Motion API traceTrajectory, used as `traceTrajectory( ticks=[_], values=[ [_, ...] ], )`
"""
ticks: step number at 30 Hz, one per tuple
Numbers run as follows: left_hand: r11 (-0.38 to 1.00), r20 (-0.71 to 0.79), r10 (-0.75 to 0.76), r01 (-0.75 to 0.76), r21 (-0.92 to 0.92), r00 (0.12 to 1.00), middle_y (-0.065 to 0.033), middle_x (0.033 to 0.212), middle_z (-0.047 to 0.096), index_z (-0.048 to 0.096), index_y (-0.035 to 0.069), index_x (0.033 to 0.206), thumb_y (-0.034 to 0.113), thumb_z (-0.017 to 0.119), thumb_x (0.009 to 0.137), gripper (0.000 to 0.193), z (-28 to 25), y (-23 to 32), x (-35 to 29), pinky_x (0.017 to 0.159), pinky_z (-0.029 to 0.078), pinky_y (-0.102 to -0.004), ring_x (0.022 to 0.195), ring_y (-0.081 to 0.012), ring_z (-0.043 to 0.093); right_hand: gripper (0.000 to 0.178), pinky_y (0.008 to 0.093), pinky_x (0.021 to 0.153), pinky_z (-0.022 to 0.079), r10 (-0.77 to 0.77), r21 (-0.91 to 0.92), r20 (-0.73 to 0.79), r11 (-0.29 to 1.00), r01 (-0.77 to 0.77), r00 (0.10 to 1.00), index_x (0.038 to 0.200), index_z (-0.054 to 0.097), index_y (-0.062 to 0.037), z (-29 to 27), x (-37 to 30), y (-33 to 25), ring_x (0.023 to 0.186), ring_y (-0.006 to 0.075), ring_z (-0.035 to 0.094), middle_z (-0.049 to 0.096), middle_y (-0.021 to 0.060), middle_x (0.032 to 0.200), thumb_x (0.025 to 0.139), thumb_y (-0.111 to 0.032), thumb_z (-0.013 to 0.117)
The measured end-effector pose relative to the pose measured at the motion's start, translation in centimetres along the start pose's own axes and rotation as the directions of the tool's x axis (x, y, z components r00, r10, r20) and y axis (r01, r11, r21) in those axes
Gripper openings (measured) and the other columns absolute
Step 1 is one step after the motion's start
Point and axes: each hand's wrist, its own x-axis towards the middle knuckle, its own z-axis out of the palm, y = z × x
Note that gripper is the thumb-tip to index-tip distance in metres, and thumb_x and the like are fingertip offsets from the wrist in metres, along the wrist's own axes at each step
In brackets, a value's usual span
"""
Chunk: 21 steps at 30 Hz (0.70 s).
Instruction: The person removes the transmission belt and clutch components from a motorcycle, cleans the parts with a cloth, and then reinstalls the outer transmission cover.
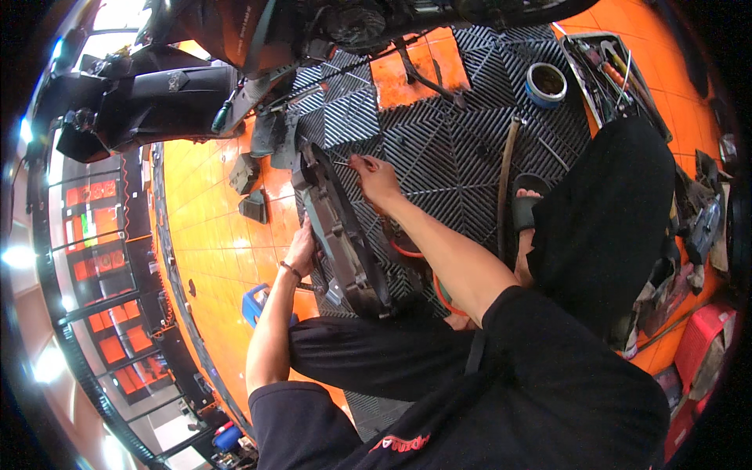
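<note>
A long grey metal casing cover (338, 235) with a dark rim stands tilted on its edge in front of me. My left hand (299, 247) is closed round its left side, with the fingers partly hidden behind it. My right hand (376, 180) is near the cover's upper right edge, its fingers pinched together. A thin, light-coloured rod (341, 164) sticks out from those fingers toward the cover; its kind is too small to make out. An orange-red hose or cable (406, 249) curves under my right forearm.
A motorbike (258, 47) fills the top. A tool tray (615, 74) and blue-rimmed tub (546, 84) are at upper right. A wooden-handled hammer (507, 168) lies by my sandal. Black blocks (252, 205) and a blue container (255, 304) stand left; a red box (703, 345) right.
</note>
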Motion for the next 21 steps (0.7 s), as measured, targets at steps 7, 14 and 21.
traceTrajectory(
  ticks=[7, 14, 21],
  values=[
    [1.000, -0.060, -0.008, 0.010, 0.029, 0.998, 0.0057, 0.065, 0.050, 0.065, 0.017, 0.093, 0.067, 0.039, 0.100, 0.057, -1.8, -2.6, 1.4, 0.043, 0.035, -0.0244, 0.048, -0.0095, 0.038, 0.036, 0.0240, 0.047, 0.032, 0.241, 0.140, 0.270, 0.948, -0.286, 0.932, 0.109, 0.069, -0.0098, -0.2, -1.4, -3.3, 0.057, 0.0061, 0.042, 0.046, -0.0047, 0.070, 0.098, -0.044, 0.064],
    [0.988, -0.115, 0.112, -0.098, 0.117, 0.987, -0.0027, 0.072, 0.053, 0.064, 0.002, 0.093, 0.070, 0.041, 0.098, 0.073, -0.7, -0.4, -0.7, 0.054, 0.045, -0.0325, 0.062, -0.0144, 0.049, 0.033, 0.0259, 0.045, 0.033, 0.330, 0.061, 0.297, 0.930, -0.363, 0.896, 0.110, 0.066, -0.0087, -1.8, -5.0, -6.9, 0.048, 0.0073, 0.037, 0.048, -0.0009, 0.064, 0.102, -0.040, 0.058],
    [0.973, -0.114, 0.226, -0.219, 0.071, 0.968, -0.0057, 0.067, 0.056, 0.064, 0.000, 0.075, 0.074, 0.044, 0.095, 0.079, -1.5, -1.7, 0.4, 0.052, 0.045, -0.0331, 0.057, -0.0164, 0.054, 0.035, 0.0246, 0.043, 0.030, 0.479, -0.133, 0.552, 0.859, -0.495, 0.683, 0.115, 0.064, -0.0091, -5.6, -7.4, -7.5, 0.046, 0.0074, 0.034, 0.041, -0.0016, 0.064, 0.104, -0.041, 0.054]
  ],
)
